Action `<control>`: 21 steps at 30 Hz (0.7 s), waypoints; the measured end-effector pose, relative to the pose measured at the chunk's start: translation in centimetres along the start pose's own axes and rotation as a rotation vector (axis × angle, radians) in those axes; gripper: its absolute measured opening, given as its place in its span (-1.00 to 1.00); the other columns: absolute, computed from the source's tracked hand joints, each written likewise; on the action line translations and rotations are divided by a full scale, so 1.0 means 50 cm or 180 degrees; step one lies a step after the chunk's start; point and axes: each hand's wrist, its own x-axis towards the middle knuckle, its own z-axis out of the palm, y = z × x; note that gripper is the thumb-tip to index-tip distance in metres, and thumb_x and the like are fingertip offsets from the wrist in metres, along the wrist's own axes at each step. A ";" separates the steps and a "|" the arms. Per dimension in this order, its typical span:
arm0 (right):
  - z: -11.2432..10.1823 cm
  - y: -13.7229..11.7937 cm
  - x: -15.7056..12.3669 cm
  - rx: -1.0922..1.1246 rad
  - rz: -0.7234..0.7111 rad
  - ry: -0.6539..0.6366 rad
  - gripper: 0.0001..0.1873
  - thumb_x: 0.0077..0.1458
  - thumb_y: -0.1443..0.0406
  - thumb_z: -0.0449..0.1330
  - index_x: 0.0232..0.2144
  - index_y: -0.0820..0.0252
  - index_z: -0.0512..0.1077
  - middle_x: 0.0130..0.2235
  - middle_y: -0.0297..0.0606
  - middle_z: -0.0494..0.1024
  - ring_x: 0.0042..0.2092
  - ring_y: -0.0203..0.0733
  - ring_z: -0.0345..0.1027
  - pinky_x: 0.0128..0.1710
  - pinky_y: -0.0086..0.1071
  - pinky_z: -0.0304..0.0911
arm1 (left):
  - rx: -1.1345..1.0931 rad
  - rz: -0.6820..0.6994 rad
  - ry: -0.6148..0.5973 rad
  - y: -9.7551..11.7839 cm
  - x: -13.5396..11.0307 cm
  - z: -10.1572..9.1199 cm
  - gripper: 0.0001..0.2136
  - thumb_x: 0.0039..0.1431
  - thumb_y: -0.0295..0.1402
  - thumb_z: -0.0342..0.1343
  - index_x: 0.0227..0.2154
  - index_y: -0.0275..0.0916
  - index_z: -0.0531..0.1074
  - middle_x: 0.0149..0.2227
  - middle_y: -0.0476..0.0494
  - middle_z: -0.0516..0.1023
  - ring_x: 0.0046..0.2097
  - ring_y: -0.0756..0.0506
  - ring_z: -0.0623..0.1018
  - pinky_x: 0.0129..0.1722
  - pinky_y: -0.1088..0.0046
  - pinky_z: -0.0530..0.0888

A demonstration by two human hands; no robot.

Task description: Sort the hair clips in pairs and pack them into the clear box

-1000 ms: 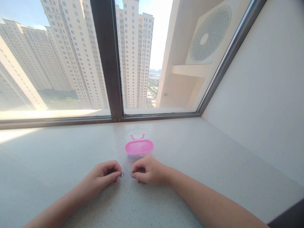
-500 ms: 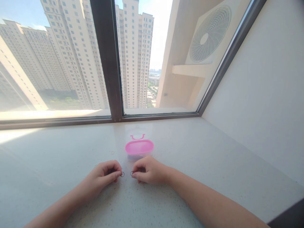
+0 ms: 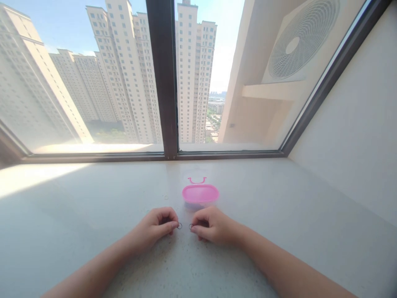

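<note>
Between thumb and fingers, my left hand [image 3: 161, 223] pinches a small dark ring [image 3: 180, 226]. A second small ring [image 3: 190, 227] is pinched by my right hand [image 3: 214, 225]. The two rings face each other with a narrow gap between them, just above or on the pale speckled surface. Right behind my right hand stands an oval box with a pink lid [image 3: 200, 193] and a see-through lower part; something dark shows dimly inside. Its pink handle [image 3: 197, 181] sticks out at the back.
A faint small ring-like thing [image 3: 166, 197] lies on the white sill [image 3: 93, 207], left of the box. Behind runs a dark window frame [image 3: 217, 156], with tall buildings and an air-conditioner unit outside. A white wall [image 3: 356, 145] bounds the right side.
The view has swung to the left, so everything sits further right in the picture. Both hands keep their pinch on the rings, with hardly any change between them.
</note>
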 end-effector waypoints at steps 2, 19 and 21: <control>0.000 0.004 0.000 0.0043 -0.0030 -0.0021 -0.87 0.06 0.34 0.14 -0.49 0.28 0.42 -0.58 -0.33 0.45 -0.56 -0.38 0.26 -0.54 -0.54 0.15 | -0.0086 0.0038 0.0011 -0.008 0.001 0.001 -0.83 0.10 -0.25 0.13 -0.44 -0.27 0.42 -0.51 0.02 0.38 -0.43 -0.03 0.36 -0.40 0.47 0.26; 0.000 0.002 0.003 -0.0067 -0.0058 -0.0065 -0.86 0.06 0.34 0.14 -0.48 0.28 0.44 -0.57 -0.33 0.45 -0.56 -0.38 0.23 -0.54 -0.53 0.11 | -0.0007 0.0047 0.0064 -0.002 -0.003 0.000 -0.79 0.11 -0.22 0.12 -0.44 -0.28 0.42 -0.52 0.01 0.40 -0.41 -0.05 0.38 -0.36 0.46 0.27; 0.000 0.003 0.003 -0.0071 -0.0087 -0.0071 -0.86 0.06 0.33 0.14 -0.48 0.28 0.44 -0.57 -0.33 0.45 -0.56 -0.39 0.23 -0.54 -0.53 0.11 | -0.0010 0.0045 0.0079 0.000 -0.002 0.000 -0.79 0.11 -0.21 0.13 -0.44 -0.28 0.42 -0.52 0.01 0.40 -0.41 -0.05 0.38 -0.36 0.46 0.27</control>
